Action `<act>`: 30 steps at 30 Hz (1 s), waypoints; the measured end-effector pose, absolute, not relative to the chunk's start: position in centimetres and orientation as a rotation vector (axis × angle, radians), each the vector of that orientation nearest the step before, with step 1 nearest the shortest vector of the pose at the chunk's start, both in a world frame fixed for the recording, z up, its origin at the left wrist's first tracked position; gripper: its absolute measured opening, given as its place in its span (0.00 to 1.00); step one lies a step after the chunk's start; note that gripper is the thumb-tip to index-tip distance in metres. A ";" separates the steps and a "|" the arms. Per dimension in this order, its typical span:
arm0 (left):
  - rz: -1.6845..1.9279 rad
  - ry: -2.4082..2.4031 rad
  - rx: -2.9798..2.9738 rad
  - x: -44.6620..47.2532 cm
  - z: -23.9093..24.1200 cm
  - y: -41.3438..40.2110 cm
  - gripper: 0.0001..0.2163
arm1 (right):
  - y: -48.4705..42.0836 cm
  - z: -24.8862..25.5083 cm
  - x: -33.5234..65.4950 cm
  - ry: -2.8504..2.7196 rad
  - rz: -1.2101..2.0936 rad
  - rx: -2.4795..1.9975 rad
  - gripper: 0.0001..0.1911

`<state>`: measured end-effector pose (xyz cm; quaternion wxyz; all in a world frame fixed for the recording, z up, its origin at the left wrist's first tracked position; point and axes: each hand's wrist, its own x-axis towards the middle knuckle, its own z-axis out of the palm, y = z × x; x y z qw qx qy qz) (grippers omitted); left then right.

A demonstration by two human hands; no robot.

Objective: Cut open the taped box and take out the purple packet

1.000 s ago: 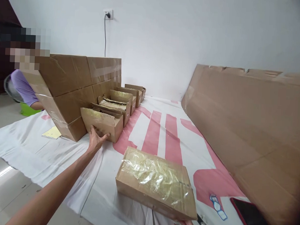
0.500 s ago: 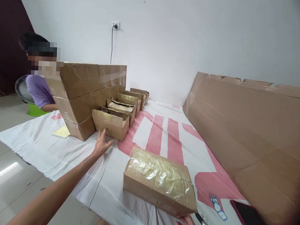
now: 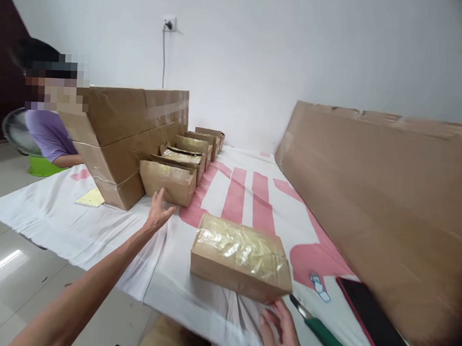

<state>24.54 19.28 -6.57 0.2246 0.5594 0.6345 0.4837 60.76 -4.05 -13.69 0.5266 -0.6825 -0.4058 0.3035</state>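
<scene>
Head view takes in both hands over a cloth-covered tabletop (image 3: pixel 176 272). The right hand (image 3: pixel 281 331) has drawn back and down a little from the near corner of the taped box (image 3: pixel 241 252), where it was mostly hidden a second ago; its fingers are loosely bent, thumb apart, and whether a fingertip touches the box's lower edge I cannot tell. The left hand (image 3: pixel 159 213), pressed against the open box (image 3: pixel 167 184) then, now has its fingers and thumb spread and grips nothing, a fingertip at or just short of that box's near side. Both boxes thus seem to stand unsupported by either hand. The taped box lies flat, ahead of the right hand and to the right of the left one, taped face up; its long axis slants across, one narrow end toward the right hand, the other leftward. The open box sits just beyond the left hand, long axis crosswise, one end at the stacked cartons (image 3: pixel 117 152). To the right of the right hand lie a knife (image 3: pixel 325 335) and a phone (image 3: pixel 373 317).
</scene>
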 end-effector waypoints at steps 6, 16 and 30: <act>1.279 1.206 1.454 28.3 -4.5 10.1 0.36 | -3.3 -10.5 60.7 -0.973 0.778 -1.495 0.36; 1.363 1.441 1.423 33.2 -1.6 2.1 0.30 | -6.3 -6.2 57.1 -1.305 0.659 -1.589 0.25; 1.565 1.326 1.153 30.6 -3.6 0.2 0.26 | -6.2 -11.2 75.7 -1.934 -0.242 -1.887 0.21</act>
